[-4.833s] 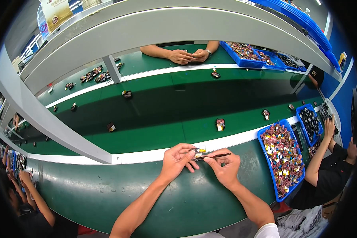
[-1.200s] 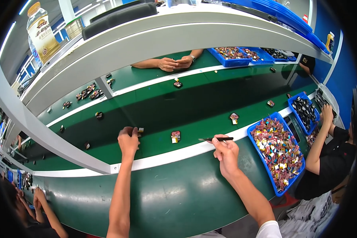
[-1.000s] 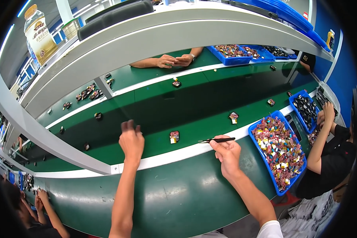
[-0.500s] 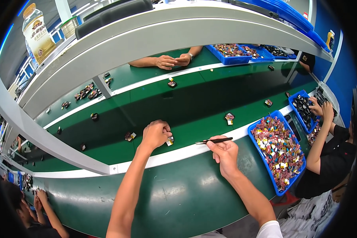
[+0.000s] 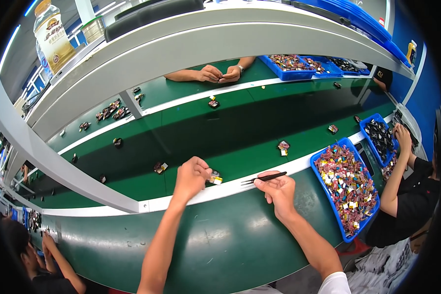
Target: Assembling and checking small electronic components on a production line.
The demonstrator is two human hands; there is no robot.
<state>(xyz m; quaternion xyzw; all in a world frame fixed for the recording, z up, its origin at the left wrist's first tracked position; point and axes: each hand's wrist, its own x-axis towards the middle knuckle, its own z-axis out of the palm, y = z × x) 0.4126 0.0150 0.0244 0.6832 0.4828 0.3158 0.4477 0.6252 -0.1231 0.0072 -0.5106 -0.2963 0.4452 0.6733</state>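
Observation:
My left hand (image 5: 193, 177) is closed, its thumb and fingers pinching a small dark electronic part (image 5: 215, 178) with a white and yellow label. The part is at the near edge of the green belt, by the white rail; the fingers partly cover it. To its right, my right hand (image 5: 279, 190) grips black tweezers (image 5: 273, 177) between thumb and fingers. The tweezers point left toward the part, and their two tips stand apart without touching it. Similar small parts lie spaced along the belt, one (image 5: 160, 167) left of my left hand and another (image 5: 283, 147) beyond the tweezers.
A blue tray (image 5: 318, 169) heaped with small wired parts stands at right. Behind it is another blue tray (image 5: 396, 147) of black pieces, where a co-worker's hands (image 5: 402, 137) are. Across the belt another person's hands (image 5: 220, 74) meet. A grey shelf beam (image 5: 220, 46) spans above.
My left hand has drawn slightly nearer to me, bringing the part to the white rail and turning it. The tweezers have turned a little, showing both tips. The hands across the belt have shifted.

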